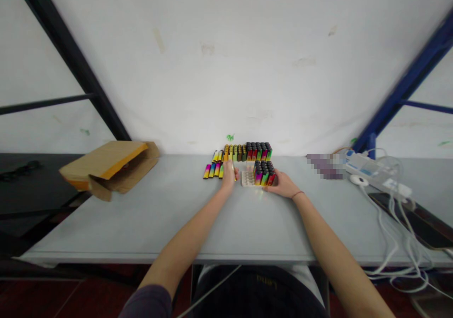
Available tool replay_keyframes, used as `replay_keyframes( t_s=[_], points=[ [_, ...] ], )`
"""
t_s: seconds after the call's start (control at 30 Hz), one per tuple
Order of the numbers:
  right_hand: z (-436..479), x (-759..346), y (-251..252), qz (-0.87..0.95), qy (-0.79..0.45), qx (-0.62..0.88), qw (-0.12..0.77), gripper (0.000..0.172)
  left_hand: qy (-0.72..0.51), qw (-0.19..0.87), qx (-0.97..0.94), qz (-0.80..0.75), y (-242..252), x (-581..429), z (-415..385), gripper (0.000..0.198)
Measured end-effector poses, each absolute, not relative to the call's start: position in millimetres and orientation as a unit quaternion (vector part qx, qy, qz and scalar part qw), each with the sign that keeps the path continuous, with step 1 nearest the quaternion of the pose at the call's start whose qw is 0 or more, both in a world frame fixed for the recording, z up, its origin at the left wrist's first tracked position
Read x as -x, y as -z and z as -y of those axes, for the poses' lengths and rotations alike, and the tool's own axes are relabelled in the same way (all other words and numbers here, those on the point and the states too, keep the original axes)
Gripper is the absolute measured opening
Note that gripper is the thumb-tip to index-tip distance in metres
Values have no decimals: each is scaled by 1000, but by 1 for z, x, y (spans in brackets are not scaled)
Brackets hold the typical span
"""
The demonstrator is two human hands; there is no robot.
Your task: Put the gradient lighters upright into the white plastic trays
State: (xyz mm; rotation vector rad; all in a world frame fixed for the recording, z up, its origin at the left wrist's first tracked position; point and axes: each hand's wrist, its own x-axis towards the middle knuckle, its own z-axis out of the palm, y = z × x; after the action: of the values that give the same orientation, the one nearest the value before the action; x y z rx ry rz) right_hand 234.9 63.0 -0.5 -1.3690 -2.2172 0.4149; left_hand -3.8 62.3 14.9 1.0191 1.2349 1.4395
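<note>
A brown box (109, 160) sits at ten o'clock on the worktop (170, 214). At eleven, flat lighters (212, 170) lie by the left hand (229, 177); I can't tell its grip. At one, a tray (247, 179) of standing lighters (264, 172) is held in the grip of the right hand (284, 185).

A short word in dull gold letters (266, 280), seemingly "Lena", stands on the person's black garment (255, 304); any print on the lighters (264, 174) is too small to read.

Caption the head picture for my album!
Right hand touches a pale plastic tray partly filled with colourful, black-topped lighters.
</note>
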Motion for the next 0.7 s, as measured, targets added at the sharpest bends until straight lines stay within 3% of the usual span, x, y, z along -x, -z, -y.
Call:
replay_keyframes(
  t_s=[0.13, 0.27, 0.47, 0.7],
  points=[
    [-64, -235, 1, 815, -151, 499, 253, 71, -606, 399, -482, -491, -19, -2, -58, 20],
    [-63, -235, 1, 818, -159, 488, 262, 67, -607, 288, -571, -473, -26, -3, -56, 18],
    [-62, -234, -1, 814, -168, 485, 270, 66, -554, 327, -613, -458, -24, -1, -55, 21],
    [-63, -234, 0, 810, -172, 492, 271, 67, -508, 283, -653, -485, -25, 0, -58, 22]
  ],
)
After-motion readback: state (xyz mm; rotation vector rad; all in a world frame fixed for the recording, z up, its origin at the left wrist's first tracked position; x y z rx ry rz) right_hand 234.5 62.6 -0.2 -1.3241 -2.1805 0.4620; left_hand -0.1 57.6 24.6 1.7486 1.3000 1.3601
